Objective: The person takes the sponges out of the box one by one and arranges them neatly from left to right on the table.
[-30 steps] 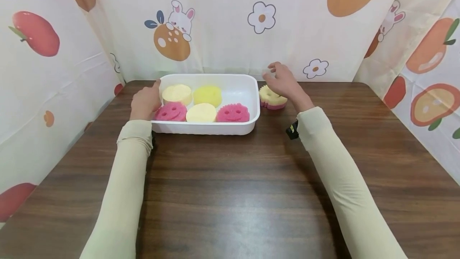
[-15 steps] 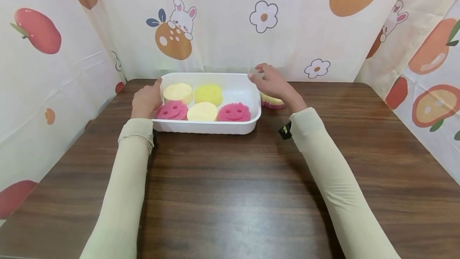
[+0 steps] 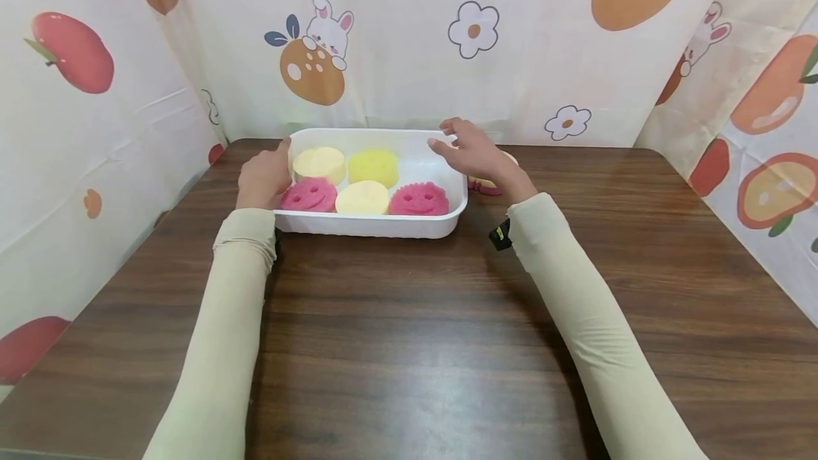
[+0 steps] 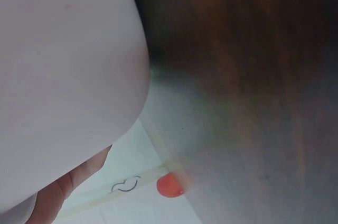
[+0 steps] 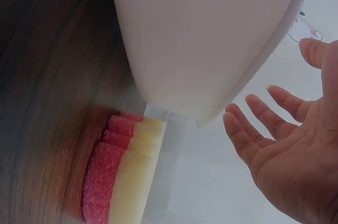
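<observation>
A white rectangular tray [image 3: 373,225] stands at the far middle of the brown table. It holds two pink smiley sponges [image 3: 309,194] [image 3: 418,199], two pale yellow round sponges [image 3: 319,161] [image 3: 361,198] and a brighter yellow one [image 3: 373,164]. My left hand [image 3: 260,176] rests against the tray's left end, fingers hidden behind the rim. My right hand [image 3: 471,155] hovers open over the tray's right rim, fingers spread and holding nothing. A pink-and-yellow stacked sponge [image 3: 487,183] lies on the table right of the tray, mostly hidden by that hand; the right wrist view shows it [image 5: 127,174] beside the tray wall [image 5: 200,39].
Printed cloth walls [image 3: 409,41] with fruit and bunny patterns close off the back and both sides. The dark wooden table [image 3: 409,332] stretches bare toward me. A small black-and-yellow tag [image 3: 500,234] sits at my right wrist.
My right hand has left the stacked sponge on the table and moved left, opening over the tray's right rim. The left hand has stayed at the tray's left end.
</observation>
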`<state>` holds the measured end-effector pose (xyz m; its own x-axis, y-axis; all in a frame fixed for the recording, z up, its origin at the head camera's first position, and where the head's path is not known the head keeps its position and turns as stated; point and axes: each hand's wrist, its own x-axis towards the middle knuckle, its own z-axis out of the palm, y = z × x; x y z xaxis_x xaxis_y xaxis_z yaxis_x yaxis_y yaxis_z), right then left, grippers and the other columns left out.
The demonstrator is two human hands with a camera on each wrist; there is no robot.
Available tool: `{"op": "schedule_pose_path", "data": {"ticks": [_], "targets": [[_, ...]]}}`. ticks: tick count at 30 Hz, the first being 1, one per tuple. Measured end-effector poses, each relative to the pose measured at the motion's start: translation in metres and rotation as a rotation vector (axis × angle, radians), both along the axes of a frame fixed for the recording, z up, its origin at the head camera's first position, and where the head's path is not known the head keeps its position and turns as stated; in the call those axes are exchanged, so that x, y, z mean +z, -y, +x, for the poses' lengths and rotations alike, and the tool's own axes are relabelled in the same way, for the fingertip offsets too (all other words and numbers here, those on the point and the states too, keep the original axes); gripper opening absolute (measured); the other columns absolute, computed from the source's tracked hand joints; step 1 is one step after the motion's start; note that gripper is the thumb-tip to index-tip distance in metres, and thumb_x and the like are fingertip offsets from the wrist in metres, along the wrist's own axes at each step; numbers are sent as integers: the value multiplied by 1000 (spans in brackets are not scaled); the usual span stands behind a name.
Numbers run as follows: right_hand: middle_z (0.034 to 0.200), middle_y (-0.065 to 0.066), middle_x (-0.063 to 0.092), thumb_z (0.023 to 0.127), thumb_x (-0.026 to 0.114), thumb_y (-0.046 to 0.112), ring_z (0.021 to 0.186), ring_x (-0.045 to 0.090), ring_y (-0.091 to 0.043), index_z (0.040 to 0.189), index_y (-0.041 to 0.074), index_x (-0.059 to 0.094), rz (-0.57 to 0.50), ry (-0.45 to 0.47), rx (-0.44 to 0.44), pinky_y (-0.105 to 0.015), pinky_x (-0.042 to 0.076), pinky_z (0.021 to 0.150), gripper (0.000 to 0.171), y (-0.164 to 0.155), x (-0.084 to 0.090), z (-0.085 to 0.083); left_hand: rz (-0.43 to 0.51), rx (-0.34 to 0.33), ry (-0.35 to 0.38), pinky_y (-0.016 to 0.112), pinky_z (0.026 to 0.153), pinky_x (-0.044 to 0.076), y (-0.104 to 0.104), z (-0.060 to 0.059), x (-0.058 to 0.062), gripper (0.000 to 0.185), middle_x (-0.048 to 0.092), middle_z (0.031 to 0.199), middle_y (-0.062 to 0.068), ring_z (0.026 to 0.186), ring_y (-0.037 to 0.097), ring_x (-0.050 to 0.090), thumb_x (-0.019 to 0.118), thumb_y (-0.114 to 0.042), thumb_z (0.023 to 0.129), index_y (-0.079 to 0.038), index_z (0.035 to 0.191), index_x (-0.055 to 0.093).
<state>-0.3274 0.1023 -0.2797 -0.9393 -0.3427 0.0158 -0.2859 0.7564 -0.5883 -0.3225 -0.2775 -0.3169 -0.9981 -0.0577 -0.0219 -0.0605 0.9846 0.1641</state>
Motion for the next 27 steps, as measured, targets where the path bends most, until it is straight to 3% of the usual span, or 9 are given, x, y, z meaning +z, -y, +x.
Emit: {"op": "schedule_pose_path", "data": {"ticks": [19,27], "targets": [[156,-11,38,98,50,51,140,41,-30,153,15,31,7,15,69,-50,41,113,68,3,-5,-2,9,-8,-16,63,94,50,-8,-4,-1,77,55,128,33,105,46,58,52,-13,97,-9,160,9],[154,-11,41,98,50,51,142,39,-30,151,17,33,-12,56,131,-49,38,115,66,9,-9,-2,-8,23,12,62,92,51,-3,-6,-2,79,56,126,34,104,46,57,51,-14,97,-11,160,5]]}}
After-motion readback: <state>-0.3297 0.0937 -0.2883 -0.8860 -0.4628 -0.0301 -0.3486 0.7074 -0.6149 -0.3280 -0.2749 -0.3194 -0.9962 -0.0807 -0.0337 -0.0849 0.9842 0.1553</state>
